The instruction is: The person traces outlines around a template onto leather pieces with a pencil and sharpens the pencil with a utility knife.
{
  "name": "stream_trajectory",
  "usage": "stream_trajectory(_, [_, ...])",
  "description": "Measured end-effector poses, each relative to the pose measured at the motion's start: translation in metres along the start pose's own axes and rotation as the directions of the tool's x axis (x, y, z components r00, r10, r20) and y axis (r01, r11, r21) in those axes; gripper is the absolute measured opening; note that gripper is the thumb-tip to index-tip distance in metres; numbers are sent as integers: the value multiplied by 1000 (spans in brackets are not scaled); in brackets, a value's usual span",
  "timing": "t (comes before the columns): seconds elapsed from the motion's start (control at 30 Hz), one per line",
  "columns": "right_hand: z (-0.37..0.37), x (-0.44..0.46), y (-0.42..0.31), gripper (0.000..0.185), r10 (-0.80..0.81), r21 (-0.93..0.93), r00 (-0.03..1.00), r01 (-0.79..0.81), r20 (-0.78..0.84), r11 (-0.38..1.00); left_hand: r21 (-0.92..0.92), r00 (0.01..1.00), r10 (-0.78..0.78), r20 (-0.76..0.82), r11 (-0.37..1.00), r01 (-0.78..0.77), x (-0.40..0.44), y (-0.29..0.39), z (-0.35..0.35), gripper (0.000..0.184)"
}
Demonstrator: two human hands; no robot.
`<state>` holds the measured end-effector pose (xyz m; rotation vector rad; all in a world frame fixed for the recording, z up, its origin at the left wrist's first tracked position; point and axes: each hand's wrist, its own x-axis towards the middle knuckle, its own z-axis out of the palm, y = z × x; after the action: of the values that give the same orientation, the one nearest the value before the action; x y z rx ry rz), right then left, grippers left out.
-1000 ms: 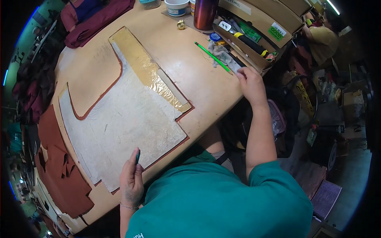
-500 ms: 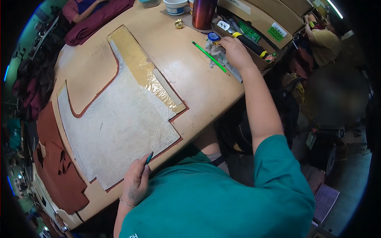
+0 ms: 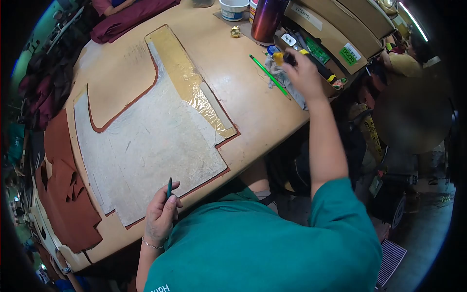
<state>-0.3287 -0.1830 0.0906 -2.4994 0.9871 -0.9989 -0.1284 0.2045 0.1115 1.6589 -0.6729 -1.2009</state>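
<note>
My left hand (image 3: 162,212) is closed on a short dark green pencil-like tool (image 3: 170,188), its tip up, by the front edge of a pale pattern sheet (image 3: 151,141). Reddish-brown material (image 3: 221,171) shows round the sheet's border, and yellowish tape covers its upper strip (image 3: 177,63). At the upper right my right hand (image 3: 304,75) is closed round a small dark object with a yellow part (image 3: 278,58), too unclear to name. Beneath that hand lies a grey cloth (image 3: 277,73), beside a bright green pencil (image 3: 267,75).
Cardboard boxes (image 3: 321,24) and a tray of tools stand at the upper right, near a red tumbler (image 3: 265,22), a white tub (image 3: 232,9) and a gold watch (image 3: 235,31). Brown pieces (image 3: 65,190) lie left. Another person's arm (image 3: 116,8) rests beside maroon fabric (image 3: 131,22).
My right hand moved from the table's right edge to the cloth, then lifted slightly with the dark and yellow object. My left hand shifted a little, still holding the green tool.
</note>
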Motion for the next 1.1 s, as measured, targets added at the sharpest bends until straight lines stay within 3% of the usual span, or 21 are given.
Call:
stream_trajectory(0.03, [0, -15, -17, 36, 117, 155, 993, -119, 23, 981, 8, 1000, 22, 0, 1000, -22, 2, 0, -2, 32])
stream_trajectory(0.1, [15, -58, -55, 39, 249, 608, 942, -334, 223, 720, 34, 999, 40, 11, 999, -41, 4, 0, -2, 32])
stream_trajectory(0.17, [29, -94, -89, 41, 119, 623, 902, -376, 414, 686, 74, 999, 30, 36, 997, -33, 8, 2, 2, 33])
stream_trajectory(0.27, [42, -104, -108, 41, 227, 570, 856, -485, 465, 662, 139, 997, 10, 82, 990, -21, 12, 3, 7, 35])
stream_trajectory(0.33, [59, -96, -89, 34, 317, 704, 826, -563, 466, 432, 94, 996, 13, 87, 995, -21, 16, 0, 10, 37])
stream_trajectory(0.37, [60, -91, -86, 27, 381, 713, 804, -586, 456, 385, 75, 997, 11, 71, 997, -16, 16, -2, 9, 38])
stream_trajectory(0.57, [69, -79, -73, 30, 417, 531, 850, -528, 323, 663, -174, 995, -20, 100, 984, 37, 17, -1, 5, 40])
stream_trajectory(0.67, [80, -82, -70, 32, 274, 317, 958, -285, 78, 905, -239, 993, -38, 109, 969, 63, 17, -5, 4, 39])
stream_trajectory(0.73, [79, -81, -70, 36, 188, 159, 982, -187, 8, 969, -209, 993, -59, 103, 975, 80, 17, -6, 3, 38])
stream_trajectory(0.8, [76, -82, -77, 35, 304, 267, 953, -290, -11, 919, -176, 991, -68, 111, 981, 87, 18, -7, 4, 37])
stream_trajectory(0.9, [69, -89, -77, 32, 265, 290, 960, -231, -85, 929, -157, 996, -41, 85, 986, 54, 16, -8, 8, 37])
stream_trajectory(1.0, [54, -95, -60, 29, 177, 154, 974, -155, -140, 976, -180, 999, 20, 28, 984, -15, 13, -11, 10, 37])
stream_trajectory(1.1, [29, -90, -27, 25, 182, -14, 951, -191, -249, 981, -153, 998, 33, 49, 988, -25, 11, -13, 9, 38])
